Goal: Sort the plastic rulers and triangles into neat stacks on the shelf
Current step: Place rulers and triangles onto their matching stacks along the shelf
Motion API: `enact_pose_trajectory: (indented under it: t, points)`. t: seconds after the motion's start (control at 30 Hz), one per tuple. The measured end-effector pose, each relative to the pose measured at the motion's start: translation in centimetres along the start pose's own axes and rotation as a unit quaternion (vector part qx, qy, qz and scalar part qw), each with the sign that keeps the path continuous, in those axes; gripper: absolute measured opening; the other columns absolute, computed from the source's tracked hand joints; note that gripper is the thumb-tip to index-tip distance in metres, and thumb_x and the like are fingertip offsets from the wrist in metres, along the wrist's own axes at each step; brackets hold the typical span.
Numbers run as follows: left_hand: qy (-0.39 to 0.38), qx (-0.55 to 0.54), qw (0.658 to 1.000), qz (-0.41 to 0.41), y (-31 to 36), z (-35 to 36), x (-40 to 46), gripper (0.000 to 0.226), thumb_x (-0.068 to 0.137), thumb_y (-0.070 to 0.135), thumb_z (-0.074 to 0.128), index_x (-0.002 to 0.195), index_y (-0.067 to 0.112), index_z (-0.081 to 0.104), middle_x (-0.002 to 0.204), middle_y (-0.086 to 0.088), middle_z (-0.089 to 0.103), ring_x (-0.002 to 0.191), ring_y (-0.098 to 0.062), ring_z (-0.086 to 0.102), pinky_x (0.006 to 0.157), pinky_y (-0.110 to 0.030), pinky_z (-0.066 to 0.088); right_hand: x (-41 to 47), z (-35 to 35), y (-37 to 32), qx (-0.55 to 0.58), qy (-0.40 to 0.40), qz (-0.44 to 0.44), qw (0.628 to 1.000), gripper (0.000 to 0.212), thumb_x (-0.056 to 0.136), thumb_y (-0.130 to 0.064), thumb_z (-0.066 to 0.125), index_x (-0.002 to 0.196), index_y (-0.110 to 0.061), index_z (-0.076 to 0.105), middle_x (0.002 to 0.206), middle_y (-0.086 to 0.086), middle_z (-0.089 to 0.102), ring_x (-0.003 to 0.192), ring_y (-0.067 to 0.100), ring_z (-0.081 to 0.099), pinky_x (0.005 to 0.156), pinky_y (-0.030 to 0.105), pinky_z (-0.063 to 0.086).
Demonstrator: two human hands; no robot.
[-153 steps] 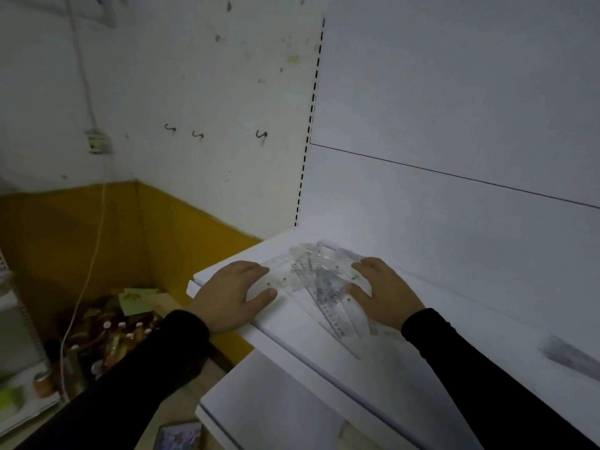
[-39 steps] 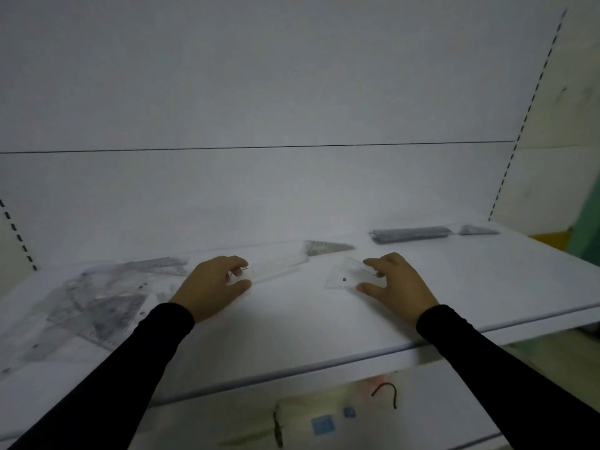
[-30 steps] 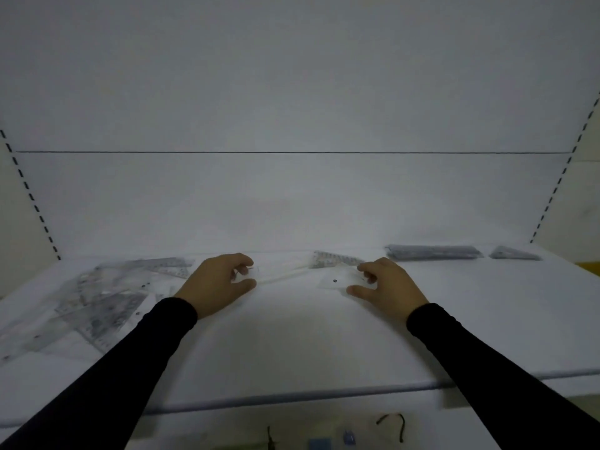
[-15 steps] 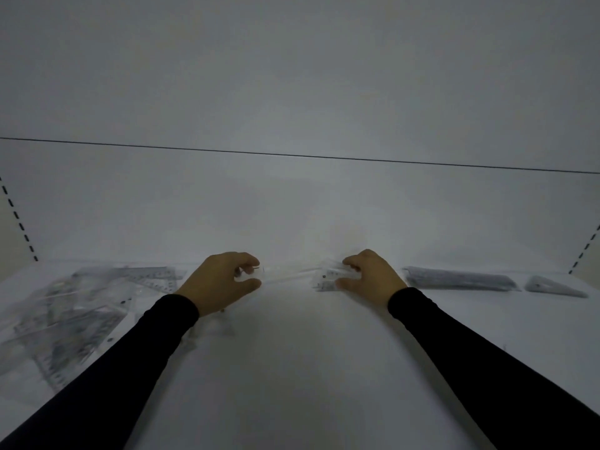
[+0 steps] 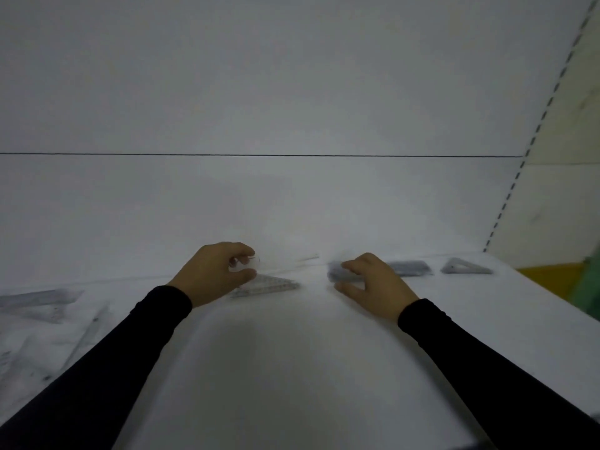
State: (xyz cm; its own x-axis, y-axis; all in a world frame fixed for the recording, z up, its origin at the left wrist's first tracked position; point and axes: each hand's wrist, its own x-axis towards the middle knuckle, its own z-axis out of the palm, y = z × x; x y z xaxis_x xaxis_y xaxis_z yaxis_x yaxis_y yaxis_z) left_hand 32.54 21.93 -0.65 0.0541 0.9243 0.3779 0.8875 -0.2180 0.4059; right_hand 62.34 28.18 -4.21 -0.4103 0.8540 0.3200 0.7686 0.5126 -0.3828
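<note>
My left hand (image 5: pixel 216 276) pinches one end of a clear plastic ruler (image 5: pixel 292 262), which points right, just above the white shelf (image 5: pixel 292 368). Under it lies a small stack of triangles (image 5: pixel 271 285). My right hand (image 5: pixel 373 287) curls over the left end of a grey ruler stack (image 5: pixel 409 268), fingers on top and thumb in front; that end is blurred. A lone grey triangle (image 5: pixel 464 267) lies further right. A loose pile of clear rulers and triangles (image 5: pixel 42 306) covers the shelf's left end.
The shelf's white back panel (image 5: pixel 292 206) rises right behind the stacks. A perforated upright (image 5: pixel 506 206) marks the shelf's right end, with a yellow and green area (image 5: pixel 571 280) beyond it.
Both hands moved right along the shelf. The left hand's ruler now hangs over the triangle stack. The right hand reached the grey ruler stack with the clear piece it carried.
</note>
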Motion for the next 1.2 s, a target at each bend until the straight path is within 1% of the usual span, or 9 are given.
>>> enact_pose_trajectory:
  t: [0.13, 0.27, 0.4, 0.53, 0.7, 0.8, 0.93, 1.03, 1.2]
  points:
    - [-0.035, -0.005, 0.999, 0.033, 6.0, 5.0, 2.9, 0.038, 0.083, 0.033, 0.069, 0.118, 0.02, 0.062, 0.105, 0.007, 0.064, 0.088, -0.009, 0.055, 0.08, -0.018, 0.037, -4.7, -4.1, 6.8, -0.038, 0.03, 0.059, 0.997, 0.051, 0.088, -0.049, 0.055, 0.129, -0.017, 0.054, 0.126, 0.001, 0.051, 0.116, 0.015, 0.051, 0.094, 0.019, 0.034]
    - [-0.061, 0.003, 0.997, 0.049, 11.3, 9.3, 5.6, 0.038, 0.086, 0.034, 0.064, 0.121, 0.02, 0.06, 0.113, 0.005, 0.063, 0.091, -0.008, 0.052, 0.081, -0.017, 0.035, -8.4, -7.2, 12.7, -0.074, 0.015, 0.141, 0.987, 0.062, 0.087, -0.058, 0.049, 0.135, -0.018, 0.046, 0.137, 0.002, 0.045, 0.126, 0.016, 0.043, 0.102, 0.025, 0.032]
    - [-0.085, 0.014, 0.995, 0.046, 14.8, 12.1, 7.9, 0.04, 0.086, 0.035, 0.064, 0.122, 0.019, 0.059, 0.116, 0.001, 0.062, 0.101, -0.013, 0.054, 0.085, -0.019, 0.036, -10.3, -8.5, 16.2, -0.1, -0.015, 0.186, 0.977, 0.076, 0.084, -0.067, 0.043, 0.138, -0.014, 0.04, 0.143, 0.006, 0.04, 0.133, 0.021, 0.036, 0.109, 0.03, 0.028]
    - [-0.115, 0.043, 0.992, 0.037, 16.5, 13.9, 9.7, 0.043, 0.087, 0.037, 0.062, 0.125, 0.019, 0.057, 0.125, -0.001, 0.058, 0.114, -0.017, 0.053, 0.095, -0.024, 0.037, -10.6, -8.3, 17.0, -0.15, -0.067, 0.202, 0.966, 0.08, 0.085, -0.072, 0.031, 0.14, -0.013, 0.034, 0.149, 0.011, 0.03, 0.138, 0.025, 0.025, 0.114, 0.038, 0.019]
    - [-0.144, 0.051, 0.988, 0.023, 16.8, 15.5, 11.4, 0.044, 0.086, 0.039, 0.06, 0.125, 0.02, 0.056, 0.128, -0.001, 0.055, 0.116, -0.019, 0.051, 0.095, -0.025, 0.037, -10.5, -7.7, 17.3, -0.16, -0.066, 0.209, 0.962, 0.081, 0.085, -0.072, 0.027, 0.144, -0.017, 0.026, 0.154, 0.008, 0.02, 0.142, 0.023, 0.016, 0.116, 0.039, 0.011]
    - [-0.177, 0.065, 0.982, 0.018, 16.5, 16.1, 12.0, 0.045, 0.087, 0.042, 0.059, 0.127, 0.021, 0.055, 0.13, -0.002, 0.055, 0.117, -0.02, 0.051, 0.096, -0.027, 0.038, -10.5, -7.8, 17.3, -0.16, -0.061, 0.21, 0.963, 0.081, 0.085, -0.072, 0.028, 0.144, -0.017, 0.027, 0.154, 0.007, 0.02, 0.142, 0.022, 0.015, 0.116, 0.038, 0.011]
    - [-0.189, 0.062, 0.98, 0.029, 16.1, 16.6, 12.1, 0.046, 0.089, 0.04, 0.058, 0.129, 0.02, 0.052, 0.129, -0.003, 0.056, 0.116, -0.02, 0.052, 0.096, -0.027, 0.039, -10.4, -7.7, 17.4, -0.161, -0.057, 0.214, 0.962, 0.081, 0.085, -0.072, 0.029, 0.144, -0.017, 0.027, 0.154, 0.008, 0.02, 0.143, 0.022, 0.016, 0.116, 0.038, 0.012]
    - [-0.182, 0.063, 0.98, 0.041, 15.7, 17.0, 12.1, 0.041, 0.09, 0.037, 0.057, 0.128, 0.02, 0.054, 0.129, -0.002, 0.057, 0.116, -0.02, 0.052, 0.096, -0.026, 0.038, -10.5, -7.5, 17.3, -0.165, -0.053, 0.212, 0.962, 0.08, 0.085, -0.072, 0.03, 0.143, -0.017, 0.029, 0.153, 0.008, 0.023, 0.141, 0.023, 0.019, 0.116, 0.038, 0.014]
    - [-0.166, 0.081, 0.981, 0.058, 15.9, 17.4, 12.0, 0.041, 0.095, 0.035, 0.051, 0.132, 0.017, 0.052, 0.135, -0.005, 0.053, 0.123, -0.023, 0.048, 0.101, -0.027, 0.034, -10.5, -7.5, 17.5, -0.155, -0.045, 0.212, 0.964, 0.081, 0.084, -0.072, 0.032, 0.143, -0.018, 0.028, 0.154, 0.009, 0.022, 0.142, 0.022, 0.019, 0.116, 0.038, 0.014]
